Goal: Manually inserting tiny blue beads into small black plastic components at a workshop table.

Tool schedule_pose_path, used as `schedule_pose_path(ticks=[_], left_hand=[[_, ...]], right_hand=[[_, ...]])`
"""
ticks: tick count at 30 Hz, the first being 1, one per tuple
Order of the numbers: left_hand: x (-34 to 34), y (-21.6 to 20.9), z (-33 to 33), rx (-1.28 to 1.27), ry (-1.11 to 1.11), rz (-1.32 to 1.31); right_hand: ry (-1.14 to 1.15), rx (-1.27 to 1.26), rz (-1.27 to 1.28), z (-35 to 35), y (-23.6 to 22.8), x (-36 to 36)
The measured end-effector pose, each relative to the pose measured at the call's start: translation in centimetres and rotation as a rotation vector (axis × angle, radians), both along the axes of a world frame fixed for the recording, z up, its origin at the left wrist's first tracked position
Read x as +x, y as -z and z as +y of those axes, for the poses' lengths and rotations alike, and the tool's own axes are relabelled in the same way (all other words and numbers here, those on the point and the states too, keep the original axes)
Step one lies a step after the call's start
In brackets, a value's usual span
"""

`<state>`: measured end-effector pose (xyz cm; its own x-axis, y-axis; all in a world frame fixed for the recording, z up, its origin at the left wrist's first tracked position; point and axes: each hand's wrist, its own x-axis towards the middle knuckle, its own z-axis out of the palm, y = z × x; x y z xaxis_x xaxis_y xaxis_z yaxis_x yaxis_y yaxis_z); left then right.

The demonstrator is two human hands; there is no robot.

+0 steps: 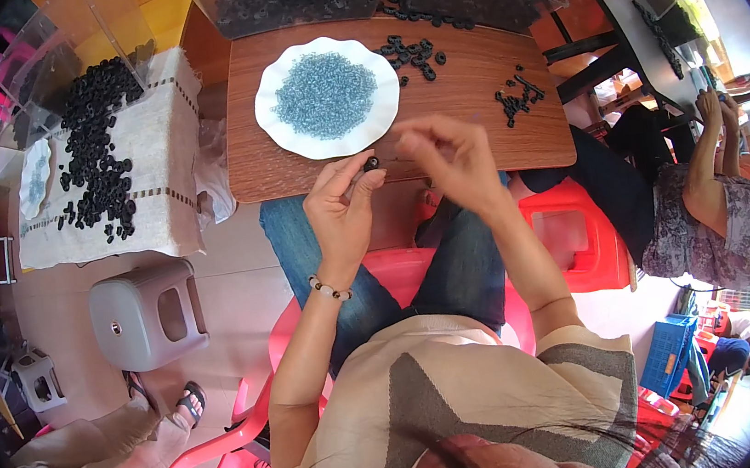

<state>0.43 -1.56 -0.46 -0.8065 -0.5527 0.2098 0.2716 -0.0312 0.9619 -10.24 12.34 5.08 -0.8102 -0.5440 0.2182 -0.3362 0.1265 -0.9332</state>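
Note:
My left hand (341, 203) pinches a small round black part (372, 164) between thumb and fingertips, over the near edge of the brown table (486, 149). Just to its right, my right hand (457, 162) is raised with thumb and index finger drawn together; anything between them is too small to make out. Beyond both hands stands a white scalloped plate (277, 142) with a heap of tiny clear bluish beads (325, 94). Black ring-like parts (410, 51) lie loose right of the plate. Farther right is a small group of thin black pieces (519, 97).
Clear bins (303, 4) of black parts line the table's far edge. At left, a cloth-covered table (166, 147) bears a pile of black parts (97, 145). A grey stool (131, 322) stands below it. Another person (714, 205) works at right, beside a red stool (579, 238).

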Motion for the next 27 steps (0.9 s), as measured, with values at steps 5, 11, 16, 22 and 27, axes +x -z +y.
schedule_pose_path(ticks=[5, 11, 16, 22, 27], left_hand=[[-0.1, -0.1, 0.2, 0.013, 0.004, 0.002], [0.1, 0.0, 0.0, -0.014, 0.021, -0.015], [0.1, -0.1, 0.0, 0.009, 0.021, -0.023], [0.0, -0.4, 0.0, -0.014, 0.014, -0.031], [0.1, -0.6, 0.1, -0.170, -0.043, -0.019]], right_hand=[[0.232, 0.349, 0.279, -0.4, 0.9, -8.1], [0.258, 0.575, 0.529, -1.7, 3.3, -10.7], [0.244, 0.609, 0.557, -1.9, 3.5, -10.9], [0.183, 0.359, 0.263, -1.3, 2.8, -10.6], [0.022, 0.102, -0.226, 0.9, -1.3, -4.6]])
